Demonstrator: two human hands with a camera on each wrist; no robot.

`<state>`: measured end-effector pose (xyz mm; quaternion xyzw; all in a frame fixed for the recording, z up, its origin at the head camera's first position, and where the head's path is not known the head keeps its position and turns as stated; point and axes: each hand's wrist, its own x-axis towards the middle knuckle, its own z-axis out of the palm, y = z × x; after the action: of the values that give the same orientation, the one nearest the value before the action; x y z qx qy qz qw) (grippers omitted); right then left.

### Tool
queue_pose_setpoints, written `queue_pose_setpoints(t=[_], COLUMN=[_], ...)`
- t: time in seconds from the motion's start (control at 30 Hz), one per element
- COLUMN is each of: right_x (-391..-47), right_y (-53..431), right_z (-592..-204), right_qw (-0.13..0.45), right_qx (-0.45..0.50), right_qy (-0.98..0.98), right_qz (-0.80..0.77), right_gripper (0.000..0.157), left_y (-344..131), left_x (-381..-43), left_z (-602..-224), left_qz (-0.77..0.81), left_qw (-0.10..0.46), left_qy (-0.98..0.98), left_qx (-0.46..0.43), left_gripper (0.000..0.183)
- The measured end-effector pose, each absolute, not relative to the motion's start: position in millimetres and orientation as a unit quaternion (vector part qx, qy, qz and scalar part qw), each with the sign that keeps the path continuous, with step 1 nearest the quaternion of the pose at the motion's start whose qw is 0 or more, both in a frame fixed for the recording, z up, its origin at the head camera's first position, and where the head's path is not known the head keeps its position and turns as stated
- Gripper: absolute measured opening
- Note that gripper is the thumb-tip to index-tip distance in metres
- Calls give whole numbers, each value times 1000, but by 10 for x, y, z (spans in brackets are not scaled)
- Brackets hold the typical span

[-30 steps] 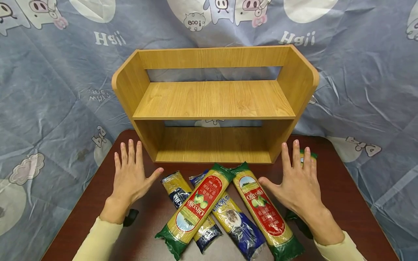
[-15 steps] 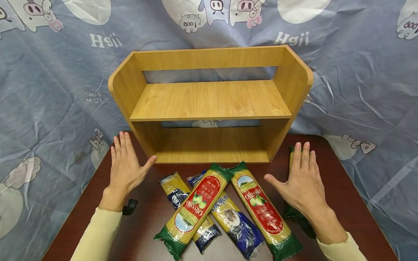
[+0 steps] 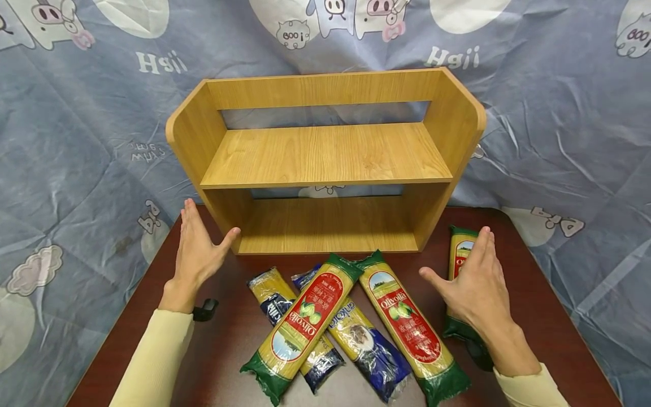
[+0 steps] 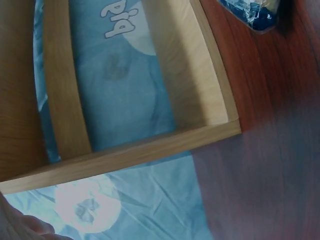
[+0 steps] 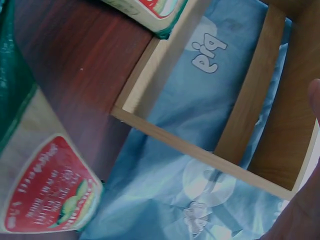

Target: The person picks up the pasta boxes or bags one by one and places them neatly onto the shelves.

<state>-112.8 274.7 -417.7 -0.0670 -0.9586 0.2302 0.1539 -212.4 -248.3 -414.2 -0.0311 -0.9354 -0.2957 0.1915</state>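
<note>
My left hand (image 3: 199, 260) is held up over the left of the table, fingers straight and thumb out, near the shelf's lower left corner. On the other side my right hand (image 3: 478, 291) is raised the same way, partly covering a green-ended spaghetti pack (image 3: 461, 249). Neither hand holds anything. Between them lie a red-label spaghetti pack (image 3: 309, 322), slanted across a dark-blue-and-yellow pasta pack (image 3: 274, 291) and a blue pasta pack (image 3: 368, 350). Another red-label spaghetti pack (image 3: 409, 325) lies to their right. A red-label pack (image 5: 55, 195) also shows close up in the right wrist view.
A two-tier wooden shelf (image 3: 325, 155) stands at the back of the dark red-brown table (image 3: 224, 350). Behind it hangs a blue patterned cloth (image 3: 102, 141). A black wrist device (image 3: 205, 310) is on the left wrist.
Both hands have turned more edge-on, with their fingers closer together. The right hand has shifted slightly right, showing more of the far-right spaghetti pack. The packs lie as before.
</note>
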Motion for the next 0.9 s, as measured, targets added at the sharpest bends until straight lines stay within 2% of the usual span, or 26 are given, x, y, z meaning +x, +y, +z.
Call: queue_pose_setpoints(t=[0.23,0.53,0.9], right_x=[-1082,-1052,-1041], right_y=[2760,2777,2829], right_z=[-4244,-4353,-4545], right_qw=[155,162,129], right_qx=[-116,-154,-225], right_qy=[-943,-925,-901], right_qz=[271,308,347], right_gripper=[140,139,139], left_y=[-2478,-2493,-2490], left_x=[-2231,-2401,-2546], left_z=[-4183,-4222,-4118], left_qz=[-369,-454,-512], left_qw=[195,240,237], left_qy=[-909,-858,-826], left_qx=[-10,-3,13], left_gripper=[114,109,111])
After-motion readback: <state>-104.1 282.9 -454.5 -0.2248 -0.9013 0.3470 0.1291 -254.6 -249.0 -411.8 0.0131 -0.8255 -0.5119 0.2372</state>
